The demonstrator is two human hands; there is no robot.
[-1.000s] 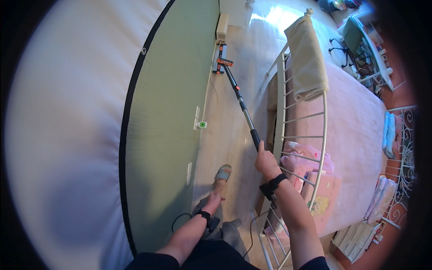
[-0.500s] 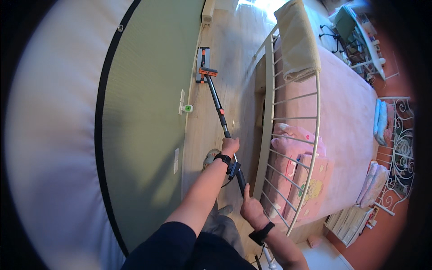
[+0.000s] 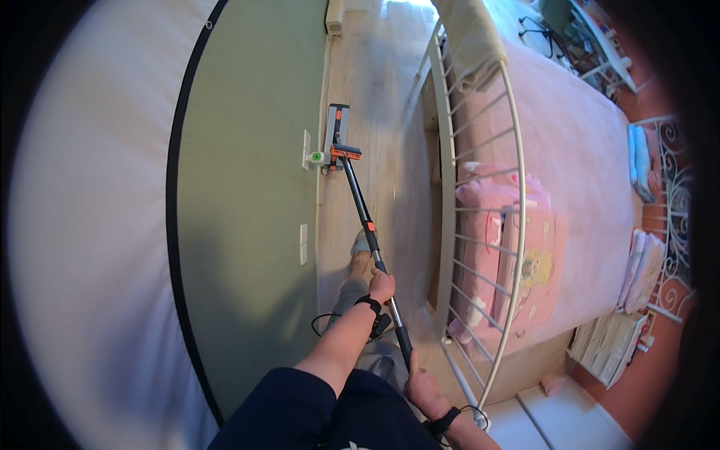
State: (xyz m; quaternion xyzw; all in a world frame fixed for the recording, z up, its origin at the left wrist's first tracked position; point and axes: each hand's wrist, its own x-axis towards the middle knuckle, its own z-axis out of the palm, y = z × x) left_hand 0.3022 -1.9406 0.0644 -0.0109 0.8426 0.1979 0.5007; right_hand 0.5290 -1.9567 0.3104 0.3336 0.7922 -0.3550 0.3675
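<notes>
A flat mop [image 3: 359,196] with a long black and silver pole slants away from me across the floor. My left hand [image 3: 382,286] is wrapped round the middle of the pole. Lower down, my right hand [image 3: 424,391] grips the black handle end, its index finger stretched along it. The grey and orange mop head [image 3: 338,120] lies flat on the boards beside the wall, near a white plug [image 3: 316,157] with a green face. An orange crosspiece sits where the pole joins the head. Both wrists wear black bands.
On the left runs a green wall [image 3: 247,150] with white sockets [image 3: 304,244]. To the right stands a white metal bed frame [image 3: 517,195] with pink bedding [image 3: 577,180] and a cream blanket [image 3: 472,45] over its rail. Pale wooden floor [image 3: 379,97] lies between them. A white box [image 3: 334,18] stands far off.
The mop head has come back toward me along the wall and now lies beside the plug. Both hands have moved lower in the view with the pole, keeping their grip.
</notes>
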